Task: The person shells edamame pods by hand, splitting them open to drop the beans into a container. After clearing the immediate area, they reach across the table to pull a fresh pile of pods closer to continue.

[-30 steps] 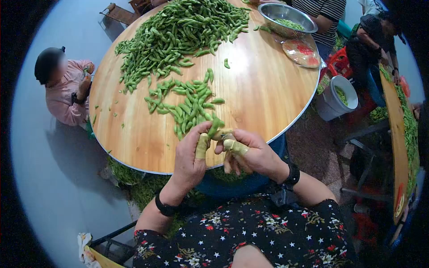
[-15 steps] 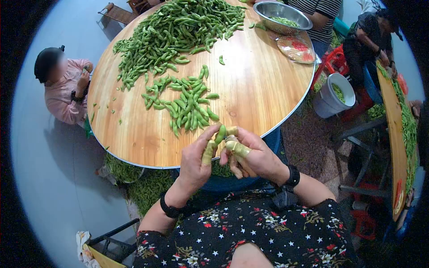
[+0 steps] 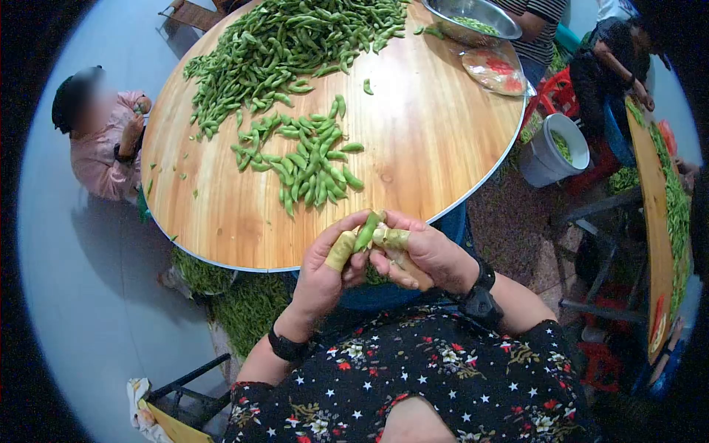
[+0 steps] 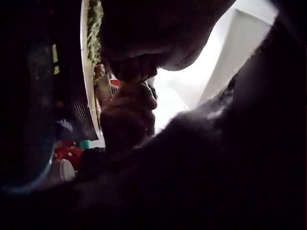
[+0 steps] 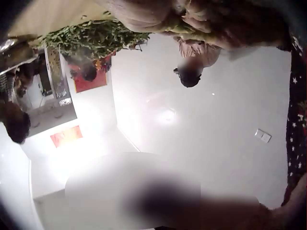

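Note:
In the head view a green soybean pod [image 3: 366,232] is held just off the near edge of the round wooden table [image 3: 421,166]. My left hand [image 3: 319,262] pinches it between the wrapped thumb and the fingers. From the other side my right hand [image 3: 436,258] grips the pod's upper end, its wrapped thumb [image 3: 391,237] right against it. Ahead of both hands lies a small group of pods [image 3: 314,166]. Behind that rises a large heap of pods [image 3: 288,52]. In the left wrist view the left hand is mostly dark.
At the far right of the table are a metal colander [image 3: 473,22] and a plastic-wrapped round item [image 3: 493,71]. A white bucket [image 3: 554,151] stands on the floor to the right. One person [image 3: 103,148] sits at the left side. Green husks [image 3: 251,310] lie under the near edge.
The pod has come from the left hand to between both hands, now tilted toward the right thumb. The right hand has closed in on its end. The head view has shifted slightly.

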Demonstrator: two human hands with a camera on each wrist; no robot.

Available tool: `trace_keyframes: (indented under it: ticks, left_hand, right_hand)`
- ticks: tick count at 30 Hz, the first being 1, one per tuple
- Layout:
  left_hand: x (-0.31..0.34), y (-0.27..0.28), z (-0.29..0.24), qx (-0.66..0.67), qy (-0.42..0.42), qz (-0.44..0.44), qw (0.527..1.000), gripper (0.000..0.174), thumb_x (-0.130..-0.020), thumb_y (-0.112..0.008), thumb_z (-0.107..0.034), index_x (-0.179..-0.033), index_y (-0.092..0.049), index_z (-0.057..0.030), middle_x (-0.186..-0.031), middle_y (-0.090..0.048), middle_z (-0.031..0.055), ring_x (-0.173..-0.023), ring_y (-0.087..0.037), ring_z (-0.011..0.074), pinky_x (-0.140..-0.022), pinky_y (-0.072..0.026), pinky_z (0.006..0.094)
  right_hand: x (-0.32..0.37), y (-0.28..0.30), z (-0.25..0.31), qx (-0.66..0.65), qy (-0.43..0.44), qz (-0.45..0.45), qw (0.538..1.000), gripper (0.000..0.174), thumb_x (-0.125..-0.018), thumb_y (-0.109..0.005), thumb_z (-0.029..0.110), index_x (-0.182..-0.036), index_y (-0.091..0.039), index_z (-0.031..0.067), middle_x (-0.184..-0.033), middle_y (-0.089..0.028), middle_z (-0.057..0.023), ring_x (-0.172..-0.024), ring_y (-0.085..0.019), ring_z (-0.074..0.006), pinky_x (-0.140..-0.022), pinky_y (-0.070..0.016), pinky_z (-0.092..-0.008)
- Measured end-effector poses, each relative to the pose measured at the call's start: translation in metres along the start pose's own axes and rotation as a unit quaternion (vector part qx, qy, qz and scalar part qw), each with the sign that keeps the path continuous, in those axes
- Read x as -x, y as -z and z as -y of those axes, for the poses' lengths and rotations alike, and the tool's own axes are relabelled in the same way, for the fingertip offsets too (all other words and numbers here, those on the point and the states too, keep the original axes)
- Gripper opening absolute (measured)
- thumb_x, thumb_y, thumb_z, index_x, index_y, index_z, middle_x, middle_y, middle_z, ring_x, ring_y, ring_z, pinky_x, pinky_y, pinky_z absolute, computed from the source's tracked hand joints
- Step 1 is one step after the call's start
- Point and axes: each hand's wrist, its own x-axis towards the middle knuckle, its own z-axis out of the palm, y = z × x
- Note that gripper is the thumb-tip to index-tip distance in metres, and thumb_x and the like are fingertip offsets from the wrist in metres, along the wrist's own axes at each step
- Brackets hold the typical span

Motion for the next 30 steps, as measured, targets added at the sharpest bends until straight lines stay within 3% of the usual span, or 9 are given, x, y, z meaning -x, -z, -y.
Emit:
trace_keyframes:
  ticks: [2,3,5,9,13,15,20,23,30]
  left_hand:
    - [-0.001,0.004,-0.001,-0.449,-0.187,-0.07,0.871,0.038,-0.092,-0.058,-0.014,-0.127,-0.052,-0.0003,-0.078,-0.057,0.0022,-0.062,-0.053,0.0112,-0.052,-0.0438,0.0239]
    - [-0.002,0.003,-0.005,-0.449,-0.188,-0.069,0.871,0.038,-0.092,-0.058,-0.014,-0.127,-0.052,-0.0003,-0.078,-0.057,0.0022,-0.062,-0.053,0.0112,-0.052,-0.0438,0.0239]
    - [-0.003,-0.001,-0.013,-0.678,-0.354,-0.022,0.644,0.041,-0.084,-0.064,-0.004,-0.123,-0.055,0.0006,-0.083,-0.062,0.0113,-0.067,-0.061,0.0221,-0.056,-0.0492,0.0307]
    - [-0.004,-0.008,-0.006,-0.692,-0.41,-0.049,0.592,0.026,-0.081,-0.064,-0.001,-0.106,-0.06,0.0017,-0.083,-0.063,0.0164,-0.068,-0.063,0.0301,-0.06,-0.0507,0.0343]
    - [-0.002,-0.009,0.0,-0.623,-0.331,-0.098,0.702,0.02,-0.082,-0.062,0.0,-0.102,-0.061,0.0016,-0.081,-0.063,0.0161,-0.069,-0.063,0.0294,-0.062,-0.0506,0.0338]
    - [-0.002,-0.008,0.001,-0.524,-0.2,-0.126,0.818,0.017,-0.084,-0.059,0.001,-0.101,-0.061,0.0007,-0.079,-0.064,0.0159,-0.069,-0.064,0.0285,-0.062,-0.0497,0.0323]
    - [-0.011,0.002,0.008,-0.547,-0.256,-0.105,0.79,0.017,-0.083,-0.059,0.001,-0.099,-0.061,0.0003,-0.082,-0.064,0.0152,-0.07,-0.063,0.0272,-0.062,-0.0488,0.0314]
    - [-0.009,-0.003,0.004,-0.571,-0.276,-0.092,0.768,0.018,-0.081,-0.06,0.002,-0.099,-0.061,0.0003,-0.084,-0.064,0.0153,-0.071,-0.063,0.0276,-0.063,-0.0487,0.0314]
    - [-0.014,-0.008,0.007,-0.553,-0.283,-0.067,0.781,0.02,-0.078,-0.056,0.004,-0.097,-0.062,0.0006,-0.083,-0.063,0.0159,-0.073,-0.062,0.0293,-0.065,-0.0479,0.0316]
  right_hand:
    - [0.002,-0.004,0.005,0.074,-0.012,-0.07,0.995,0.018,-0.099,-0.044,0.024,-0.109,-0.046,0.0085,-0.069,-0.058,-0.0048,-0.043,-0.054,-0.0126,-0.036,-0.042,-0.0236]
    - [0.002,-0.007,0.007,0.074,-0.011,-0.07,0.995,0.018,-0.099,-0.044,0.024,-0.109,-0.046,0.0085,-0.069,-0.058,-0.0048,-0.043,-0.054,-0.0126,-0.036,-0.042,-0.0236]
    - [0.004,-0.016,0.011,0.21,-0.001,-0.129,0.969,0.02,-0.1,-0.042,0.024,-0.106,-0.047,0.0065,-0.069,-0.058,-0.005,-0.046,-0.057,-0.0137,-0.038,-0.0437,-0.0248]
    - [0.006,-0.03,0.011,0.315,0.033,-0.127,0.94,0.02,-0.1,-0.041,0.024,-0.102,-0.048,0.0052,-0.069,-0.057,-0.0045,-0.047,-0.058,-0.0134,-0.039,-0.0437,-0.0246]
    - [0.002,-0.02,0.004,0.289,0.026,-0.121,0.949,0.018,-0.098,-0.042,0.021,-0.099,-0.049,0.0046,-0.068,-0.056,-0.0036,-0.047,-0.056,-0.0126,-0.039,-0.0429,-0.0245]
    - [0.003,-0.019,0.004,0.271,0.036,-0.118,0.955,0.017,-0.098,-0.043,0.02,-0.098,-0.049,0.0046,-0.067,-0.055,-0.0032,-0.046,-0.056,-0.0122,-0.039,-0.0423,-0.0246]
    - [0.004,-0.004,0.004,0.513,0.084,-0.174,0.837,0.021,-0.094,-0.053,0.021,-0.104,-0.054,0.0026,-0.074,-0.06,-0.0032,-0.059,-0.054,-0.0075,-0.049,-0.0437,-0.0244]
    - [0.004,-0.004,0.004,0.36,0.092,-0.187,0.909,0.022,-0.092,-0.058,0.02,-0.106,-0.057,0.003,-0.077,-0.062,-0.003,-0.064,-0.054,-0.0067,-0.055,-0.0443,-0.0247]
    - [0.012,-0.003,0.008,0.381,0.17,-0.178,0.891,0.02,-0.088,-0.062,0.016,-0.102,-0.058,0.003,-0.073,-0.06,-0.0003,-0.066,-0.054,-0.0058,-0.057,-0.0438,-0.0271]
